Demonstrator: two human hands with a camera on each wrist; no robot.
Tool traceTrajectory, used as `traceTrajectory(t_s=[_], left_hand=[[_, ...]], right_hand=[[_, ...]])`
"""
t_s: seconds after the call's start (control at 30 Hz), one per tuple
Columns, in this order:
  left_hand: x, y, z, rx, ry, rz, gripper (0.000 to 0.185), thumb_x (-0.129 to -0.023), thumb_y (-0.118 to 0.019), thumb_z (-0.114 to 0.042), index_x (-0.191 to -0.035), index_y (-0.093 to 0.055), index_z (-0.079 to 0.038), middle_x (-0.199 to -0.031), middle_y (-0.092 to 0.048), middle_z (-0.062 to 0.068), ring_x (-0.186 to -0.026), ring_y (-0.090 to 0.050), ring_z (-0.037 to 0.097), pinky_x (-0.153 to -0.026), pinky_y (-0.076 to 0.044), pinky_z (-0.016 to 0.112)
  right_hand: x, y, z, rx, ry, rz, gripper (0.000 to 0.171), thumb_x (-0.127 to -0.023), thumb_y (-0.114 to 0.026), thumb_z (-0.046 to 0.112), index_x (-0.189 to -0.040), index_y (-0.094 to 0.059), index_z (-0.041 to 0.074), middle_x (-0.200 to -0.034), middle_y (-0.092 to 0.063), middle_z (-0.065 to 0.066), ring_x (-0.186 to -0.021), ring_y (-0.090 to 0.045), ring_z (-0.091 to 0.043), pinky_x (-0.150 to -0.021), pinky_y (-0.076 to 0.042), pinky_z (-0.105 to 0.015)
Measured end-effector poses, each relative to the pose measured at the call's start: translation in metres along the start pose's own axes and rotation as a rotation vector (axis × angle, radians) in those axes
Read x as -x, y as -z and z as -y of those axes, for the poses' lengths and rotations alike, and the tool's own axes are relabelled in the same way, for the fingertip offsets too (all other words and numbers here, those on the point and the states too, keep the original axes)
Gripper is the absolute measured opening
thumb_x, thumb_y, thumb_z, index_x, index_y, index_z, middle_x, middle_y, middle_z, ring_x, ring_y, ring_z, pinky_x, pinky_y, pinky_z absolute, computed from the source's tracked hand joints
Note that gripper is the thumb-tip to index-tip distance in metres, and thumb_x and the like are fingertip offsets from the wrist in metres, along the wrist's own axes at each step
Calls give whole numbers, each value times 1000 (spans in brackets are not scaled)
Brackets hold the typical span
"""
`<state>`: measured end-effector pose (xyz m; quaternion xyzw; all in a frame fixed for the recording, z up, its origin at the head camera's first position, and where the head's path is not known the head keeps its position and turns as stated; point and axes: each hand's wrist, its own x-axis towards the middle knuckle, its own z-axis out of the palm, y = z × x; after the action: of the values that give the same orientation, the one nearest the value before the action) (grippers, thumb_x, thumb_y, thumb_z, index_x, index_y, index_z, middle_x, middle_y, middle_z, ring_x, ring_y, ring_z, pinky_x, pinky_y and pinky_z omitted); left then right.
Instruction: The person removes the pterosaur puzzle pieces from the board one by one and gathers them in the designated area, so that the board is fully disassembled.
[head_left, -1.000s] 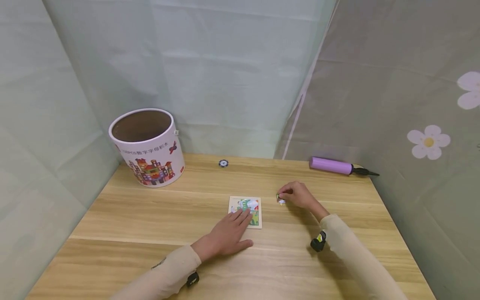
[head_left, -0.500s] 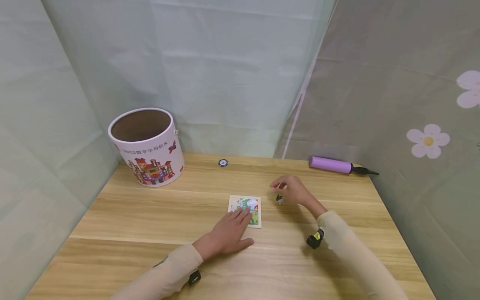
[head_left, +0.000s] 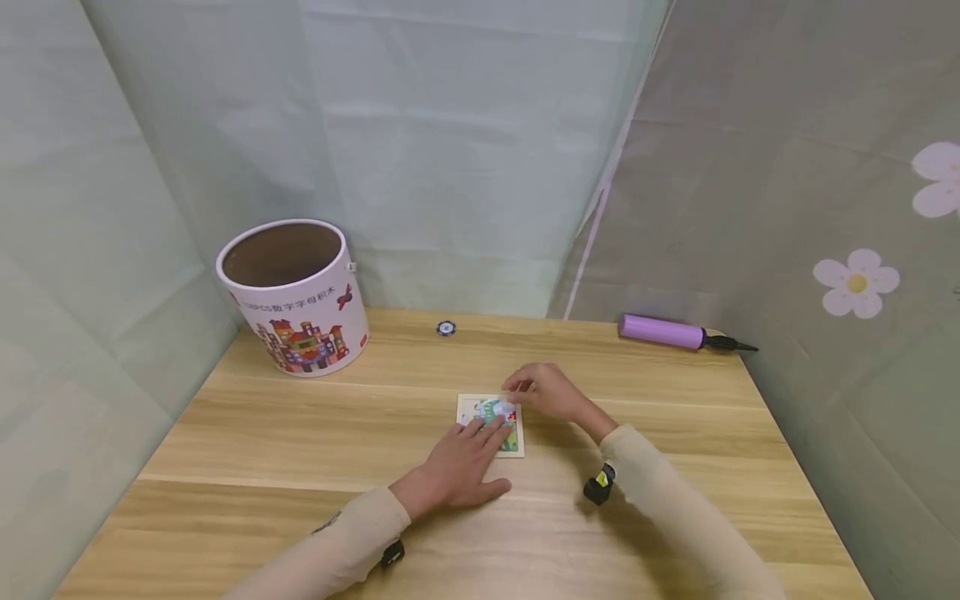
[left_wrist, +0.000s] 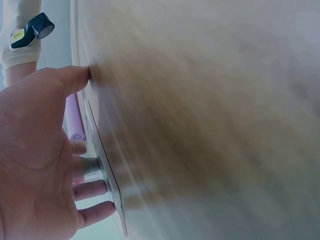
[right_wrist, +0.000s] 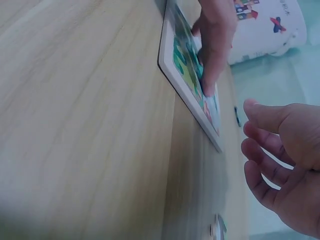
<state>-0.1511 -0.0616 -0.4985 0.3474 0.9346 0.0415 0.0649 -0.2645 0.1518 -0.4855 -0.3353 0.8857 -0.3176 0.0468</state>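
Matt pale wood-grain worktop point(head_left: 300, 433), glossy printed cardboard tub point(head_left: 294, 297) at its back left, smooth lilac plastic pump point(head_left: 663, 331), creased cloth backdrop point(head_left: 465, 150), flat printed puzzle board point(head_left: 491, 423)

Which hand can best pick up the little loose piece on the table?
Right. The right hand hangs empty, fingers loosely curled, close to the loose piece. The left hand lies flat with its fingers on the puzzle board, so it looks busy.
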Motion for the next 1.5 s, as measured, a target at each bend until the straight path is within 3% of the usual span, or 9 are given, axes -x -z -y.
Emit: traceTrajectory(t_s=[0.27, 0.57, 1.17, 1.5], left_hand=[[-1, -1, -2, -2, -12, 8, 81, -101, -48, -59, -158, -35, -3, -165, -31, 15, -150, -33, 36, -120, -32, 53], [-2, -1, -5, -8, -27, 11, 80, -101, -49, -55, -156, -36, 2, -165, -31, 19, -151, -32, 33, -122, -31, 42], [-5, -7, -5, -29, -15, -19, 80, -100, -47, -56, -159, -33, -4, -165, -33, 12, -151, -33, 31, -117, -38, 48], [-5, -7, -5, -28, -11, -23, 79, -100, -49, -54, -159, -34, -3, -166, -32, 12, -152, -31, 30, -118, -36, 47]], right_hand=[[-14, -12, 8, 12, -2, 27, 14, -94, -75, 14, -106, -79, 8, -104, -77, -4, -93, -71, -15, -83, -58, -29], [-25, -23, 7, 89, 36, 49, 10, -93, -77, 16, -100, -82, 12, -98, -77, 1, -91, -68, -12, -82, -56, -29], [-35, -28, 11, 63, 59, 175, 8, -94, -76, 19, -98, -83, 16, -97, -70, 6, -84, -58, -7, -74, -50, -24], [-37, -30, 12, 56, 49, 176, 5, -91, -79, 20, -94, -83, 18, -97, -69, 7, -87, -57, -7, -77, -50, -26]])
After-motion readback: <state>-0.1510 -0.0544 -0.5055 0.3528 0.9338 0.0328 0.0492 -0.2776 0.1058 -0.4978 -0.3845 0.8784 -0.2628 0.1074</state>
